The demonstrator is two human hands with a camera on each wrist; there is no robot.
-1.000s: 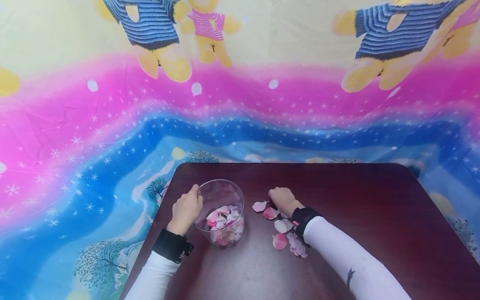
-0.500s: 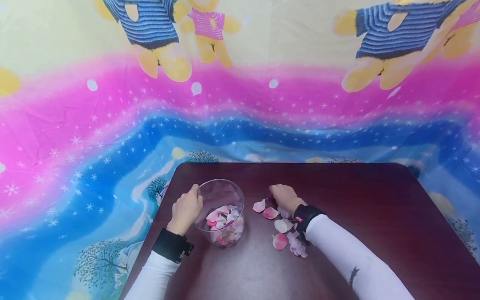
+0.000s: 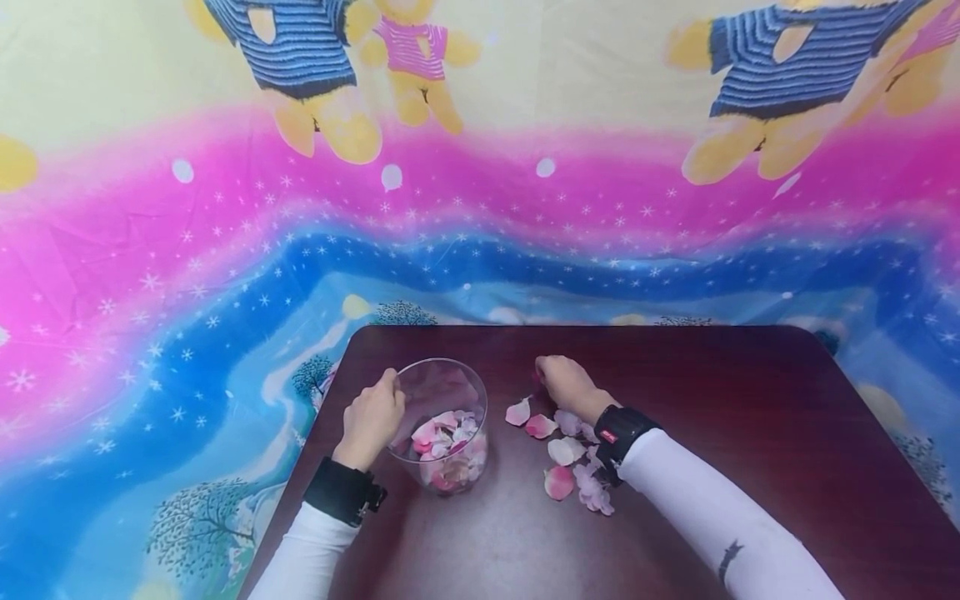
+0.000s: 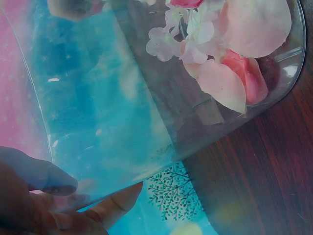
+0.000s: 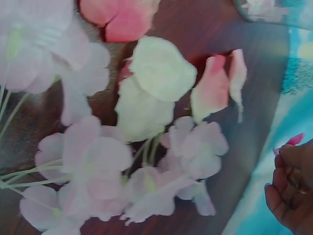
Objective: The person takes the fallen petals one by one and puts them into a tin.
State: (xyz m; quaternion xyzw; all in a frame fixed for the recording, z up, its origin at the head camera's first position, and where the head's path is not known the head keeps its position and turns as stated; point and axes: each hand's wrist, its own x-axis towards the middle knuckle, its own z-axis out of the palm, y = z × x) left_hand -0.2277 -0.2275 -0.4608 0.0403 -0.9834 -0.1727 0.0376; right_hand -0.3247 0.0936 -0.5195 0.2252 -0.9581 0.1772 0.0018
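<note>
The clear bowl point(image 3: 450, 383) is the thing to watch. It looks like it stands upright on the desk point(image 3: 735, 400), with its mouth facing up. It has a heap of petals and small flowers point(image 3: 442, 446) at the bottom, and the upper part of its wall is bare.

The left hand point(image 3: 371, 421) is at the bowl's left side. Its thumb and fingers pinch the rim between them. So the left hand is the nearer one, because it touches the bowl.

The right hand point(image 3: 573, 387) is off to the right of the bowl, with a gap of bare desk between them. Its fingers are curled, and the tips pinch a small dark pink petal point(image 5: 295, 139). The petal's long way sticks out past the fingertips. I cannot tell if it points at the bowl. From this petal, the bowl's mouth lies to the left and just a bit closer to the person.

The loose ones lie between the right hand and the person, all to the right of the bowl: a pale pink petal point(image 3: 518, 412), a darker pink petal point(image 3: 541, 427), a white petal point(image 3: 566, 451), a round pink petal point(image 3: 558, 483) and light purple flowers point(image 3: 594, 492).
</note>
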